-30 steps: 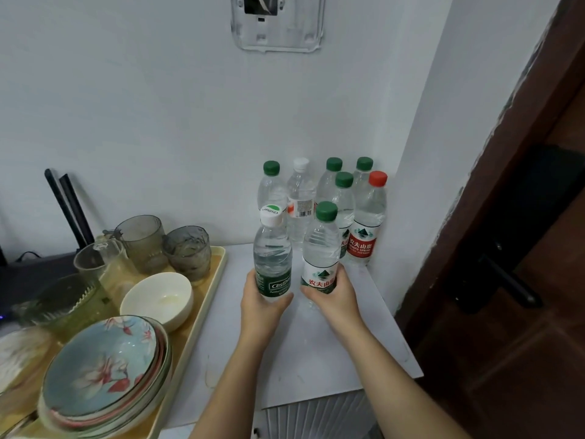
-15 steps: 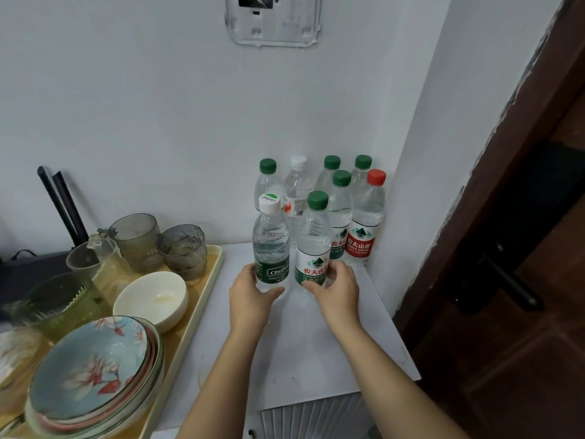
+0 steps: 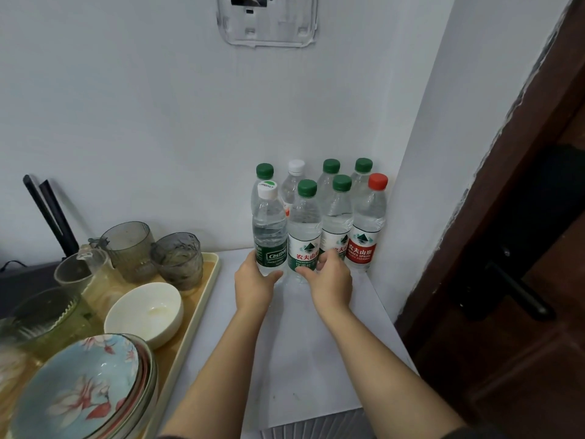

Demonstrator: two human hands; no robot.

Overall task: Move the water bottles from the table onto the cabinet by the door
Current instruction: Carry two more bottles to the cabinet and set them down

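Our left hand (image 3: pixel 253 288) curls round the label of the white-cap bottle (image 3: pixel 269 226), thumb across its front, and our right hand (image 3: pixel 330 282) curls likewise round the green-cap bottle (image 3: pixel 304 226); both bottles are upright, touching side by side, low over the cabinet (image 3: pixel 304 359), though our hands hide whether their bases rest on it. Just beyond our fingertips six more bottles (image 3: pixel 337 217) stand packed into the wall corner (image 3: pixel 395 153). Left of our left fingers lies a tray (image 3: pixel 211 280); right of our right fingers stands the door (image 3: pixel 522 312).
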